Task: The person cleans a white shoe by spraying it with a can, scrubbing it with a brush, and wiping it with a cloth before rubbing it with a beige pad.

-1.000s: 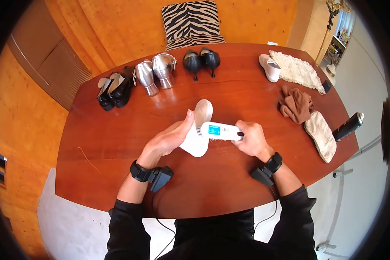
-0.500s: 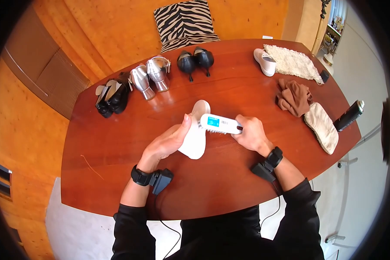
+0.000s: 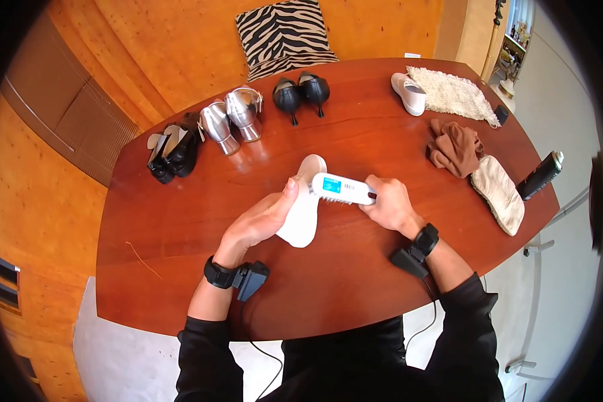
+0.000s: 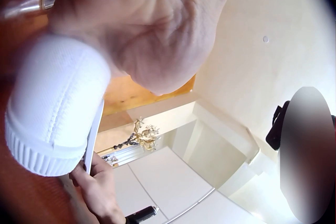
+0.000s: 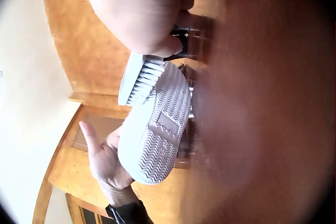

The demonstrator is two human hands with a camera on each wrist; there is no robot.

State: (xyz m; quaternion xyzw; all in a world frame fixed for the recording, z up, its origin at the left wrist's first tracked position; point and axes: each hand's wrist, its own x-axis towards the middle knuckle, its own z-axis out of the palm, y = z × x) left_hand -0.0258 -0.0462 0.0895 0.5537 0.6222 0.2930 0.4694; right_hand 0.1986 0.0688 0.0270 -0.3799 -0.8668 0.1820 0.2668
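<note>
My left hand [image 3: 256, 220] holds a white sneaker [image 3: 300, 224] up over the table, its thumb sticking up beside the shoe and its other fingers hidden behind it. The zigzag-patterned sole [image 5: 163, 145] faces the right wrist camera, while the ribbed heel edge [image 4: 39, 150] shows in the left wrist view. My right hand [image 3: 390, 204] grips the handle end of a white scrub brush [image 3: 356, 191] with a blue label. Its bristles [image 5: 144, 82] point down and meet the side of the sneaker near one end.
A second white sneaker [image 3: 409, 95] stands at the back right by a cream fringed cloth [image 3: 452, 97]. Nearer lie a brown cloth [image 3: 454, 149], a cream pad [image 3: 497, 194] and a black spray can [image 3: 541, 175]. Black loafers [image 3: 174, 154], silver heels [image 3: 243, 114] and black heels [image 3: 301, 97] line the far edge.
The head view has shifted slightly, so the table appears moved. Both hands keep their hold on sneaker and brush; the brush has shifted only a little along the shoe's side.
</note>
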